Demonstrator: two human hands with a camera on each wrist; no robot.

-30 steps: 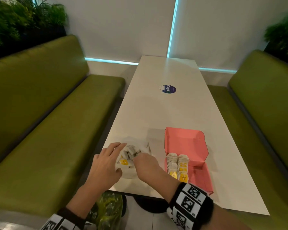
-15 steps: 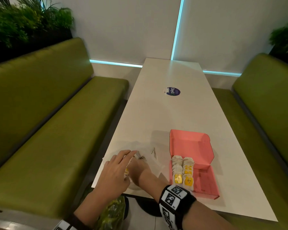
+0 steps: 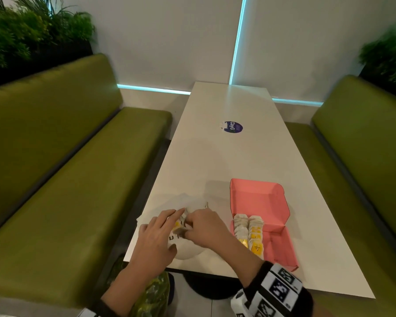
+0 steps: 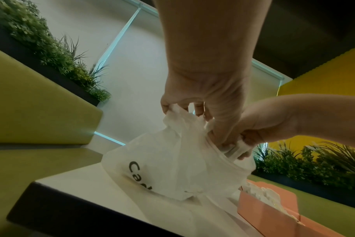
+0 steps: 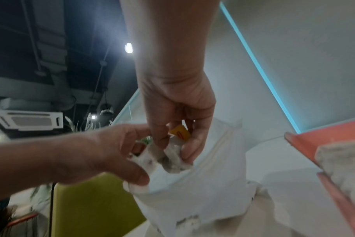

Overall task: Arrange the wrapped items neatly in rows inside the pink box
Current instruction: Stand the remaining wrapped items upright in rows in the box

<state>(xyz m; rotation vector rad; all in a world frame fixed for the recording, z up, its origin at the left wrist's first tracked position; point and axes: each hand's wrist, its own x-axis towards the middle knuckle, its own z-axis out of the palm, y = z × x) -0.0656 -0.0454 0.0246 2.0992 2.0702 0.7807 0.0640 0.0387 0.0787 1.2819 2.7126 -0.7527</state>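
Both hands are at the mouth of the white bag (image 3: 188, 247), which sits at the near left corner of the tabletop (image 3: 226, 156). The left hand (image 3: 154, 239) pinches the bag's rim and pulls it up; you can see the plastic bunched between its fingers (image 4: 166, 105) from the left wrist view. The right hand (image 3: 205, 227) is reaching into the opening with fingers curled around a wrapped item (image 5: 172, 158), a crumpled pale wrapper with a yellow tag (image 5: 179, 132) poking up between thumb and fingers. The bag has black lettering on its side, only partly readable. Just right of the bag, near the front edge, is the pink box (image 3: 281, 248), lid flipped up toward the far end. Inside it, two rows of wrapped items (image 3: 249, 232) run along the left side, touching each other, yellow tags showing at the near end; the right part of the box is bare pink. Further up the middle of the tabletop there's a round dark sticker (image 3: 233, 127).
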